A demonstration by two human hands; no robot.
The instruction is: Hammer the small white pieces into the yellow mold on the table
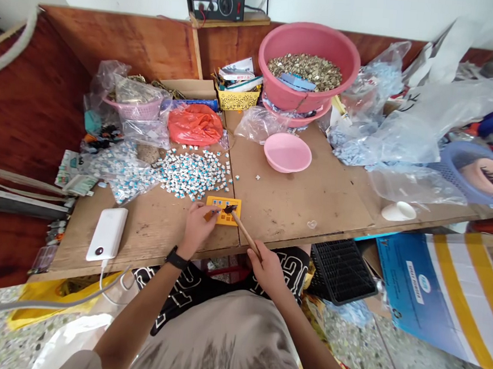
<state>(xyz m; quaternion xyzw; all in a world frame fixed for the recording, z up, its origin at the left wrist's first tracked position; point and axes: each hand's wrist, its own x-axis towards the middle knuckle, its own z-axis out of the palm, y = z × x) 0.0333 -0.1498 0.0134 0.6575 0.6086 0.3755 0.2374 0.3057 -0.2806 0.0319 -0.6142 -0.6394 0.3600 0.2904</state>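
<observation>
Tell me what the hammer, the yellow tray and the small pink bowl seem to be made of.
Hammer: handle likely wood, tan and matte; dark head perhaps metal, too small to tell.
Yellow tray: probably smooth plastic, evenly coloured, with regular pockets.
Small pink bowl: likely plastic, smooth satin look, thin rim, even colour.

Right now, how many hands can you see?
2: the left hand at the yellow tray, and the right hand holding the hammer. No others show.
</observation>
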